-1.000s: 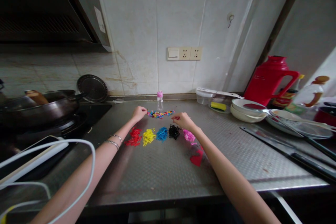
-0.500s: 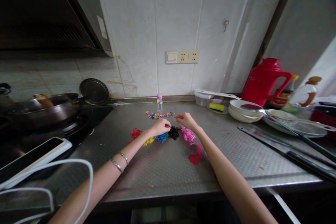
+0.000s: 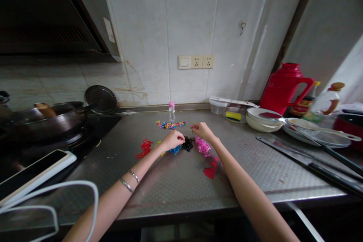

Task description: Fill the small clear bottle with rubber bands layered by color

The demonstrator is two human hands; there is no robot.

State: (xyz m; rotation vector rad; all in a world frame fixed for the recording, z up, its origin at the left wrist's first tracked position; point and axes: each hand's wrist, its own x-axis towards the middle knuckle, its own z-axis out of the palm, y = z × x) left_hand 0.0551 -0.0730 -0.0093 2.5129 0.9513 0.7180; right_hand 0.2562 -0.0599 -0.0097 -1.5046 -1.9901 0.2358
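Your left hand (image 3: 172, 140) pinched just above black elastic bands (image 3: 187, 144); right hand (image 3: 202, 130) pinched near pink elastic bands (image 3: 202, 146). Anything held too small to tell. Both piles mid-frame on steel table (image 3: 249, 174). Risk: low wrist brushing piles, mixing colours.

Yellow pile: the yellow rubber bands (image 3: 162, 154) lie mostly hidden under the left hand (image 3: 172, 140).
Blue pile: the blue rubber bands (image 3: 174, 150) are partly hidden just below the left hand.
Fingertips: anything held by the left hand or the right hand (image 3: 202, 131) is too small to tell.
Pan: the frying pan (image 3: 42, 119), well left of the left hand, is cut off by the picture's edge.
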